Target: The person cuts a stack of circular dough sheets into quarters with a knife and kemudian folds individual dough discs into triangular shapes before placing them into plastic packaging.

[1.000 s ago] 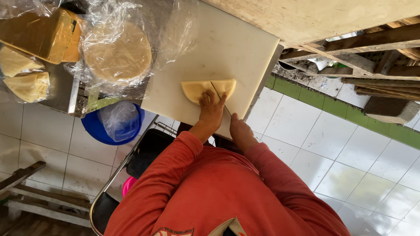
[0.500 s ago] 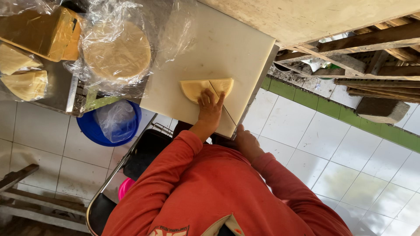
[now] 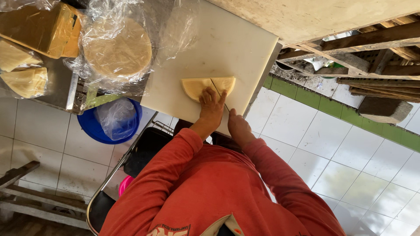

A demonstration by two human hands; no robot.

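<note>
Presently, findings as observed:
Left hand (image 3: 212,105): pressed flat, fingers spread, on the near edge of the folded flatbread (image 3: 208,86).
Right hand (image 3: 237,126): closed round a knife (image 3: 218,94) handle.
Flatbread: 1 semicircle on the white cutting board (image 3: 210,48), straight edge away from the person.
Blade axis: runs from the right hand away across the bread, just beside the left fingertips.
Nearer hand: left.
</note>
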